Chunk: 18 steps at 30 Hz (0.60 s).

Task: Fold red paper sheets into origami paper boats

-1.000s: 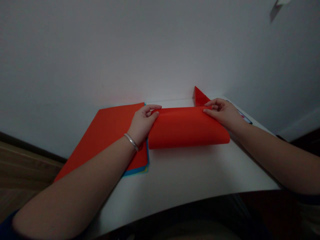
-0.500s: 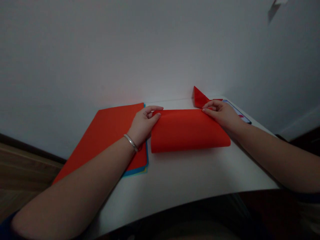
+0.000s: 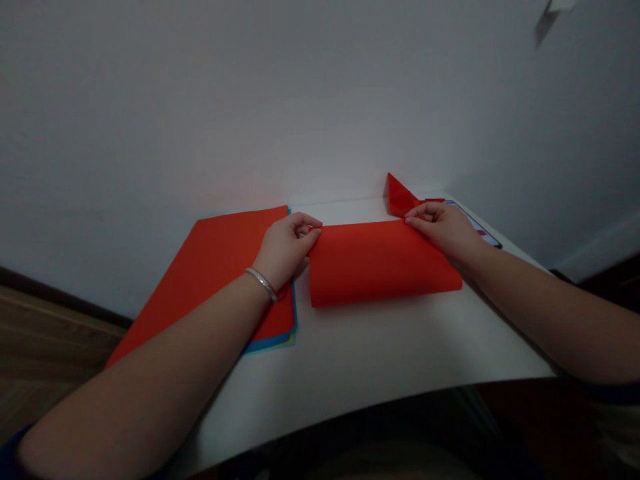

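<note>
Although the bright red rectangular sheet of paper (image 3: 380, 263) is already doubled over on itself, its near edge looks like a soft, rounded bend, so the fold seems set but not yet pressed into a flat crease. Whether the far edges of the two layers line up cannot be told from this angle; judging by the curve, flattening the bend is what is left of this fold.

The sheet lies on the white tabletop (image 3: 380, 353), between the two hands. The left hand (image 3: 286, 247), with a silver-coloured bangle (image 3: 262, 284) at its wrist, is nearly closed, thumb and forefinger pinching the sheet's far left corner. The right hand (image 3: 447, 227) is likewise narrowed, its thumb and fingertips gripping the far edge towards the right.

Just beyond the right fingertips is a pointed, folded red paper piece (image 3: 399, 197), and a phone-like device with a lit screen (image 3: 483, 230) lies partly behind that hand. Left of the sheet rests a stack of coloured paper with an orange-red top (image 3: 225, 250), partly covered by the left forearm.
</note>
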Motion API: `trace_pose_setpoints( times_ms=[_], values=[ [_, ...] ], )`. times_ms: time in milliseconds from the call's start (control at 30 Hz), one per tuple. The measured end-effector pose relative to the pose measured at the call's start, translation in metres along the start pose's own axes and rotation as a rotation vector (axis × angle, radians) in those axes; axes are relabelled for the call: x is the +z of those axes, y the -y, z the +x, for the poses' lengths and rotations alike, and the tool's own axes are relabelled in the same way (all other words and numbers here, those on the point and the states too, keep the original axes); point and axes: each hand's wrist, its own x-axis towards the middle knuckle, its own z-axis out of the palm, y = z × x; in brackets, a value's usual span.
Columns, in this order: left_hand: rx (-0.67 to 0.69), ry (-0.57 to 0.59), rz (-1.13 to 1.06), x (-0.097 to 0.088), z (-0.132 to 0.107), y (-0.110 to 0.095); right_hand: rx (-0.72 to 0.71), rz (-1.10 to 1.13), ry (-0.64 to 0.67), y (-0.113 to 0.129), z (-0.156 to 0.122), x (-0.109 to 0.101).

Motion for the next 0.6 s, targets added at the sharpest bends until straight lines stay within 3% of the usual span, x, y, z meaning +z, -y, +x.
trace_pose_setpoints(
  times_ms=[133,300,600],
  values=[
    [0.072,0.059,0.286,-0.004,0.003,0.002,-0.107,-0.220,0.063,0.002,0.001,0.002],
    [0.141,0.228,0.551,-0.005,0.005,-0.002,-0.201,-0.389,0.183,0.007,0.004,0.005],
    [0.389,0.363,0.872,-0.001,0.018,0.000,-0.449,-0.707,0.329,0.023,0.008,0.009]
  ],
)
